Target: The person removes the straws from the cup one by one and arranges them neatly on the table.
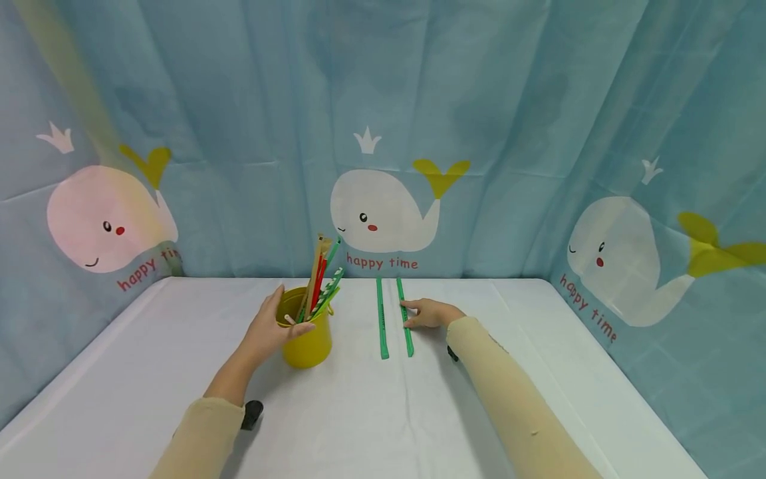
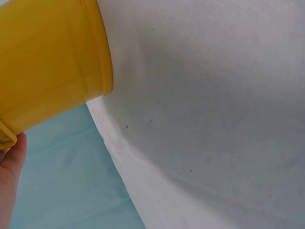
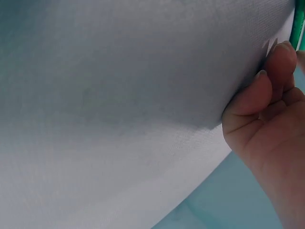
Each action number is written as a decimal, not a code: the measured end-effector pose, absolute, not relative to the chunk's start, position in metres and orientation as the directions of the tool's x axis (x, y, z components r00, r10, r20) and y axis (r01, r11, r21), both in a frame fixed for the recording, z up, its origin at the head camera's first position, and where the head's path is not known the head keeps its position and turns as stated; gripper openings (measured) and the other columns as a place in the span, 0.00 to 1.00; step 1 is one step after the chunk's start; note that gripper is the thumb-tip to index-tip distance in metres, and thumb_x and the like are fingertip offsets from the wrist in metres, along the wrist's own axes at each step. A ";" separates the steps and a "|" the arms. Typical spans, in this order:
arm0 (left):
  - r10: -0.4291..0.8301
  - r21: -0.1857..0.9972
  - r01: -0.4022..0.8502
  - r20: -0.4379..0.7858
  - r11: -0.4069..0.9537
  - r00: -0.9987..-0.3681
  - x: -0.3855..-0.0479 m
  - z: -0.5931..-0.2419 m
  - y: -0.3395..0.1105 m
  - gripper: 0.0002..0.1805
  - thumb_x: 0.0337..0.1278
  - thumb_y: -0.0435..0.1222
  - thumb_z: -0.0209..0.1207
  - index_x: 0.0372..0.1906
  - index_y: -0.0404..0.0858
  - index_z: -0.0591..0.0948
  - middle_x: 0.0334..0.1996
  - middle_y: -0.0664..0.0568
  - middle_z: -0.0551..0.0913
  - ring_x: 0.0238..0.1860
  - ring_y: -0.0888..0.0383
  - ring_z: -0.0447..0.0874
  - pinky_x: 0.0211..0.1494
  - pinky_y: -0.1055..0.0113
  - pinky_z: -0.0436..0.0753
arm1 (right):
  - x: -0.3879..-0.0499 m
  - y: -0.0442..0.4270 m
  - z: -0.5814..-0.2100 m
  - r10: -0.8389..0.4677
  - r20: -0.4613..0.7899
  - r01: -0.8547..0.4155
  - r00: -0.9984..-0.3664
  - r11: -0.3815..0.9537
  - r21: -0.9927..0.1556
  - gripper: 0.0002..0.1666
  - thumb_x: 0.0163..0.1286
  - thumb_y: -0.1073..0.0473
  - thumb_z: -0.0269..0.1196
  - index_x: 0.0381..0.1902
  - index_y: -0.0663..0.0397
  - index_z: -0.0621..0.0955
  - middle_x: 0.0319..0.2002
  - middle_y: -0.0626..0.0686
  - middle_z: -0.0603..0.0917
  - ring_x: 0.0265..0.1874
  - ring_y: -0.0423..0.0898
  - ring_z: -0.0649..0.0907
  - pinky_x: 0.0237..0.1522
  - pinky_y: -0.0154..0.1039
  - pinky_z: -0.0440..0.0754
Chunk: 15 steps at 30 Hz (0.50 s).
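A yellow bucket [image 1: 308, 346] stands on the white table, holding several straws [image 1: 320, 279] in brown, red, green and green-white stripes. My left hand [image 1: 269, 327] grips the bucket at its rim, thumb across the near side. In the left wrist view, a fingertip [image 2: 18, 148] touches the bucket beside its handle loop [image 2: 7, 136]. Two long green straws, seemingly in printed wrappers, lie side by side: a left straw [image 1: 382, 326] and a right straw [image 1: 409, 342]. My right hand [image 1: 429, 313] holds the right straw with thumb and index finger; its other fingers [image 3: 248, 98] are curled.
A white cloth covers the table [image 1: 359, 426]. Behind it and at both sides hangs a blue curtain [image 1: 269, 133] printed with whales. Dark wrist devices show under the left sleeve [image 1: 206, 429] and the right sleeve [image 1: 509, 386].
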<state>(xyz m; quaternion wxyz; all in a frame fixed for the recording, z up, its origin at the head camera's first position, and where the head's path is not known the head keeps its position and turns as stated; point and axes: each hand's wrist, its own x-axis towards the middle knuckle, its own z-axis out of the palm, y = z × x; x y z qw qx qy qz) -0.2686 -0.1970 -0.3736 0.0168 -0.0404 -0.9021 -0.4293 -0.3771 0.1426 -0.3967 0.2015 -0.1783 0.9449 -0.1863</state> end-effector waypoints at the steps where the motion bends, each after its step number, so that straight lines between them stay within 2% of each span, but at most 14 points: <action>1: 0.060 0.775 0.090 0.068 0.626 -0.996 -0.268 -0.373 -0.197 0.64 0.51 0.59 0.66 0.77 0.33 0.37 0.74 0.30 0.43 0.71 0.31 0.48 0.69 0.35 0.53 | -0.377 0.143 -0.397 -0.413 -0.314 -0.264 -0.855 0.867 -0.423 0.38 0.71 0.47 0.61 0.75 0.42 0.61 0.73 0.59 0.61 0.72 0.57 0.58 0.69 0.56 0.59; 10: 0.044 0.775 0.068 0.051 0.629 -0.998 -0.268 -0.375 -0.197 0.65 0.50 0.61 0.65 0.77 0.36 0.37 0.74 0.32 0.43 0.71 0.32 0.47 0.69 0.34 0.52 | -0.376 0.145 -0.396 -0.410 -0.322 -0.244 -0.853 0.860 -0.448 0.40 0.72 0.44 0.58 0.76 0.40 0.58 0.72 0.60 0.62 0.72 0.57 0.59 0.70 0.56 0.58; 15: 0.043 0.774 0.074 0.061 0.629 -0.997 -0.270 -0.376 -0.198 0.65 0.49 0.61 0.65 0.77 0.35 0.37 0.74 0.32 0.44 0.71 0.32 0.48 0.69 0.34 0.53 | -0.374 0.145 -0.394 -0.398 -0.335 -0.216 -0.854 0.858 -0.467 0.41 0.71 0.43 0.59 0.77 0.40 0.57 0.71 0.61 0.64 0.63 0.55 0.71 0.65 0.53 0.66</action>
